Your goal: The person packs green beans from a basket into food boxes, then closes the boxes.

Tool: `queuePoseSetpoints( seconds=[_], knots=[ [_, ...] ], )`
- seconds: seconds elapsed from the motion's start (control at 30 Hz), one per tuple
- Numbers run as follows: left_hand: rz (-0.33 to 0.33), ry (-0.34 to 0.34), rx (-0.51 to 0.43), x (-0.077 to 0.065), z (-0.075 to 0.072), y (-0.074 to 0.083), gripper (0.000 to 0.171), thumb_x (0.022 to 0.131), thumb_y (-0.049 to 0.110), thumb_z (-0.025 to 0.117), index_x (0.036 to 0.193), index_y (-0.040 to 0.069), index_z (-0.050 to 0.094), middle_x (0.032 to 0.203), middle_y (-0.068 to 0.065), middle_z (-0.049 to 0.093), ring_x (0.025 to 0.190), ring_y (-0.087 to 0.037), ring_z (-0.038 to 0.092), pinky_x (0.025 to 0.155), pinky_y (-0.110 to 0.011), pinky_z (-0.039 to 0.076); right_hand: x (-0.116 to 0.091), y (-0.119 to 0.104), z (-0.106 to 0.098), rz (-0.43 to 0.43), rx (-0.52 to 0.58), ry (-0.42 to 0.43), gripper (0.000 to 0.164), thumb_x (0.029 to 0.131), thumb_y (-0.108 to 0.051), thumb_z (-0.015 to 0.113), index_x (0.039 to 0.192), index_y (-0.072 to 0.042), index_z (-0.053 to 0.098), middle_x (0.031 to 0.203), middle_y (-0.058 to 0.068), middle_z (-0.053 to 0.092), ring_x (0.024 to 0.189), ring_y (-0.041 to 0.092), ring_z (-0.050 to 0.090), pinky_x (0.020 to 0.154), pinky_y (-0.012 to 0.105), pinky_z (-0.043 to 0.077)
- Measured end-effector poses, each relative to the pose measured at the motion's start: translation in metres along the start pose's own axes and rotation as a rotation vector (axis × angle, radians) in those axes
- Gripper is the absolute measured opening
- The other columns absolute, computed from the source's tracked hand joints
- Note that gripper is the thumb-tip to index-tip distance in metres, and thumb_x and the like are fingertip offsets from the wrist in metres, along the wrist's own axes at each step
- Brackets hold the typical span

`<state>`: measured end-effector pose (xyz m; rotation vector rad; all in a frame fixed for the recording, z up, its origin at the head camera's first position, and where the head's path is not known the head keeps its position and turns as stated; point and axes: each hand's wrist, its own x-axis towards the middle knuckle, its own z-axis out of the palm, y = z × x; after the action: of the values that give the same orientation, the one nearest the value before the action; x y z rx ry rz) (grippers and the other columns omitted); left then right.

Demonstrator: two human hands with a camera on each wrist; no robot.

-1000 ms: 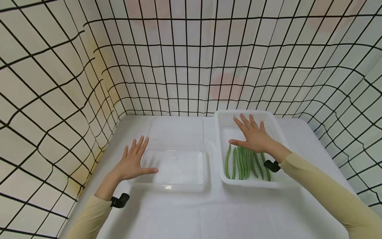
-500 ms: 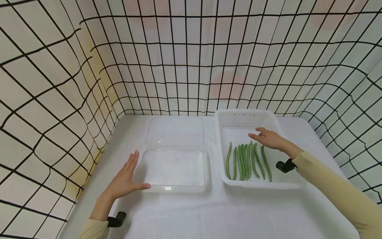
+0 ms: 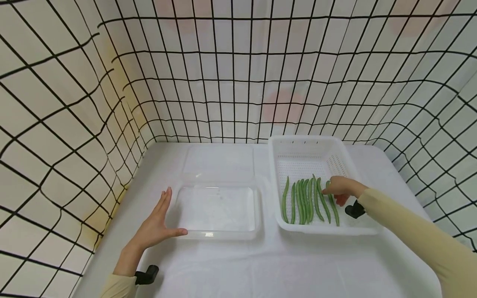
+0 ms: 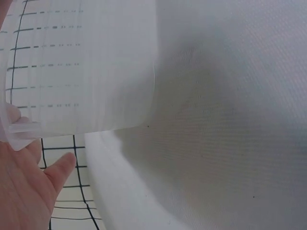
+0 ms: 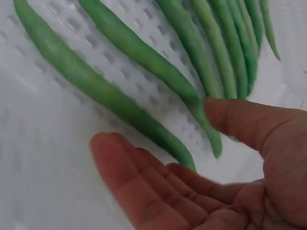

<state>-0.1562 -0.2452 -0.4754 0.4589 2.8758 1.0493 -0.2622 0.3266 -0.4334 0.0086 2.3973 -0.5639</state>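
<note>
Several green beans [image 3: 305, 203] lie side by side in a white perforated basket [image 3: 316, 229] at the right of the head view. Over the rightmost green bean [image 3: 335, 213] is my right hand [image 3: 343, 186]. The right wrist view shows my thumb and fingers [image 5: 153, 191] apart on either side of that bean's end [image 5: 139, 117]; the thumb tip is at a neighbouring bean [image 5: 148, 62]. My left hand [image 3: 152, 225], fingers extended and thumb spread, is at the left side of a clear plastic container [image 3: 220, 209]. Whether it touches the container is unclear.
A flat, clear rectangular piece [image 3: 220, 163], perhaps a lid, lies behind the container. Black wire mesh [image 3: 234, 82] stands along the back and both sides of the white-covered table [image 3: 253, 265]. The basket's raised walls surround the beans.
My right hand has moved from above the basket down to the rightmost bean, its spread fingers bending. My left hand came down and nearer to the container's left side, then stayed there.
</note>
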Motion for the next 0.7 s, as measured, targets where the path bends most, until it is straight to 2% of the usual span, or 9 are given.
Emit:
queuePoseSetpoints(
  seconds=[0.1, 0.2, 0.33, 0.43, 0.57, 0.7],
  knots=[
    [-0.001, 0.002, -0.003, 0.0, 0.0, -0.001, 0.128, 0.065, 0.052, 0.082, 0.153, 0.023, -0.007, 0.157, -0.01, -0.006, 0.141, -0.039, 0.004, 0.091, -0.072, 0.026, 0.006, -0.001, 0.005, -0.01, -0.029, -0.014, 0.031, 0.093, -0.017, 0.054, 0.097, 0.014, 0.052, 0.079, 0.019, 0.056, 0.064, 0.027, 0.065, 0.059, 0.036, 0.055],
    [-0.008, 0.002, -0.009, 0.0, 0.0, -0.001, 0.128, 0.064, 0.055, 0.081, 0.153, 0.025, -0.007, 0.157, -0.008, -0.007, 0.141, -0.038, 0.004, 0.092, -0.072, 0.026, 0.01, -0.001, 0.009, -0.026, 0.03, -0.016, 0.022, 0.091, -0.013, 0.054, 0.088, 0.008, 0.053, 0.074, 0.017, 0.058, 0.061, 0.024, 0.064, 0.058, 0.036, 0.055],
    [0.002, 0.011, -0.004, 0.002, -0.001, -0.001, 0.128, 0.065, 0.055, 0.081, 0.153, 0.025, -0.007, 0.157, -0.01, -0.006, 0.141, -0.039, 0.005, 0.092, -0.071, 0.027, 0.014, 0.003, 0.012, -0.026, 0.205, -0.021, 0.02, 0.089, -0.01, 0.056, 0.087, 0.009, 0.053, 0.071, 0.016, 0.061, 0.058, 0.022, 0.064, 0.058, 0.035, 0.055],
    [0.007, 0.016, 0.004, 0.003, -0.001, -0.001, 0.128, 0.065, 0.053, 0.082, 0.152, 0.026, -0.008, 0.157, -0.01, -0.006, 0.141, -0.039, 0.005, 0.092, -0.071, 0.026, 0.016, 0.006, 0.012, -0.026, 0.29, -0.023, 0.018, 0.09, -0.01, 0.057, 0.085, 0.007, 0.055, 0.069, 0.013, 0.06, 0.058, 0.019, 0.063, 0.059, 0.033, 0.055],
    [0.003, 0.014, 0.001, 0.003, -0.001, -0.002, 0.128, 0.066, 0.052, 0.082, 0.153, 0.025, -0.008, 0.157, -0.009, -0.006, 0.141, -0.038, 0.004, 0.093, -0.071, 0.026, 0.012, -0.003, 0.002, -0.084, 0.308, 0.016, 0.018, 0.091, -0.009, 0.056, 0.078, 0.002, 0.052, 0.067, 0.01, 0.057, 0.058, 0.018, 0.061, 0.061, 0.036, 0.055],
    [-0.005, 0.009, -0.007, 0.001, 0.0, -0.002, 0.128, 0.065, 0.055, 0.081, 0.153, 0.023, -0.006, 0.157, -0.009, -0.006, 0.141, -0.038, 0.005, 0.093, -0.071, 0.026, 0.002, -0.035, -0.015, -0.196, 0.321, 0.086, 0.019, 0.094, -0.009, 0.054, 0.098, 0.009, 0.048, 0.074, 0.013, 0.058, 0.063, 0.022, 0.062, 0.065, 0.041, 0.055]
  ],
)
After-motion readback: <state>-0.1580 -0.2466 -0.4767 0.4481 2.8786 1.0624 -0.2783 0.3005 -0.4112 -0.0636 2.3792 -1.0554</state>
